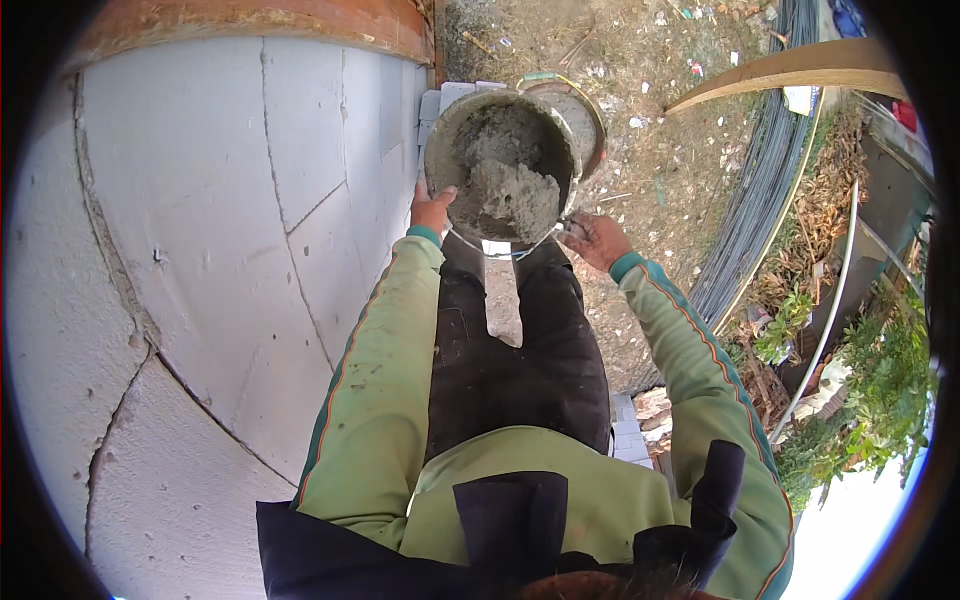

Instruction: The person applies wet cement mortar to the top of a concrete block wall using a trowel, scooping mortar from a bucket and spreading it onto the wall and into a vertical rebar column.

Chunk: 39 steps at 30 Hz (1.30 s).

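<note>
In front of my legs is a round bucket (pixel 436 150) with grey wet mortar (pixel 510 195) heaped inside. My left hand (pixel 432 212) grips the bucket's near left side, with the thumb over the rim. My right hand (pixel 597 240) is closed at the near right edge, where the thin wire handle meets the rim; its fingertips are partly hidden. The handle hangs down on the side toward me. Just beyond, partly covered by the first, stands a second bucket (pixel 597 135) with a greenish grip on its handle.
A wall of pale blocks (pixel 210 190) with cracked joints rises close on my left, under a reddish-brown beam (pixel 260 22). Littered dirt ground (pixel 640 120) lies ahead. To the right are a long bundle of steel rods (pixel 745 220), a curved wooden plank (pixel 790 75) and green plants (pixel 870 370).
</note>
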### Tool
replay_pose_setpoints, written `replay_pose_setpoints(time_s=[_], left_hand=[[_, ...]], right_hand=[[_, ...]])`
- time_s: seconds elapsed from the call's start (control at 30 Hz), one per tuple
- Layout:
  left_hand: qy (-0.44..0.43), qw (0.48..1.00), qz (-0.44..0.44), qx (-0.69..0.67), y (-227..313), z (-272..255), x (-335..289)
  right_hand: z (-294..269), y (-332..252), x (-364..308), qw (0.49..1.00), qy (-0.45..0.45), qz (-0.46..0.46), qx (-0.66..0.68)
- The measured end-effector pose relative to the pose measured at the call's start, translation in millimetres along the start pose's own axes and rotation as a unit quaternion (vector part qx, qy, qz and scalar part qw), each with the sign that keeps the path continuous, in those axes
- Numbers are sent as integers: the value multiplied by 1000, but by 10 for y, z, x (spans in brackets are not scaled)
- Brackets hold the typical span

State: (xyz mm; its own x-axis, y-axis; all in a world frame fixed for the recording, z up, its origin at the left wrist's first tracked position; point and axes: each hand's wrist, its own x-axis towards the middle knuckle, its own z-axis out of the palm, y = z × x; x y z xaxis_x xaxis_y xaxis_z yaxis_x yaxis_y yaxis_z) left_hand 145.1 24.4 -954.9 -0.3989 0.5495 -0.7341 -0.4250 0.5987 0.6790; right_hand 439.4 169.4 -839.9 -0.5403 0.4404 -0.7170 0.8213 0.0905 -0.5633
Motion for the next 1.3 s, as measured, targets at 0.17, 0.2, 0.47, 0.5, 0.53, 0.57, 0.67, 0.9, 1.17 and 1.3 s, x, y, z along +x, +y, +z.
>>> replay_pose_setpoints(time_s=[0.17,0.2,0.47,0.5,0.53,0.57,0.67,0.9,1.17,1.3], left_hand=[[26,996,-14,84,-82,-109,31],[37,995,0,96,-291,-185,35],[-4,997,-24,80,-206,215,-234],[3,991,-64,119,-120,205,-281],[-3,988,-88,123,39,222,-369],[-8,991,-77,113,97,271,-381],[22,995,-72,59,48,343,-305],[49,998,-22,41,-40,446,-154],[52,994,-80,53,229,422,-392],[54,990,-103,79,187,424,-381]], right_hand=[[-434,-445,-435,996,13,-12,-87],[-536,-587,-567,995,26,-33,-93],[-2259,-2099,-2097,962,61,-127,-232],[-2544,-2332,-2238,957,63,-151,-240],[-2844,-2627,-2391,951,61,-170,-251],[-3111,-2961,-2573,948,73,-160,-264],[-3795,-4098,-2972,935,113,-156,-296],[-4436,-6491,-2846,890,170,-56,-419],[-3901,-7790,-2246,785,254,110,-555],[-4010,-7526,-2591,839,231,39,-491]])
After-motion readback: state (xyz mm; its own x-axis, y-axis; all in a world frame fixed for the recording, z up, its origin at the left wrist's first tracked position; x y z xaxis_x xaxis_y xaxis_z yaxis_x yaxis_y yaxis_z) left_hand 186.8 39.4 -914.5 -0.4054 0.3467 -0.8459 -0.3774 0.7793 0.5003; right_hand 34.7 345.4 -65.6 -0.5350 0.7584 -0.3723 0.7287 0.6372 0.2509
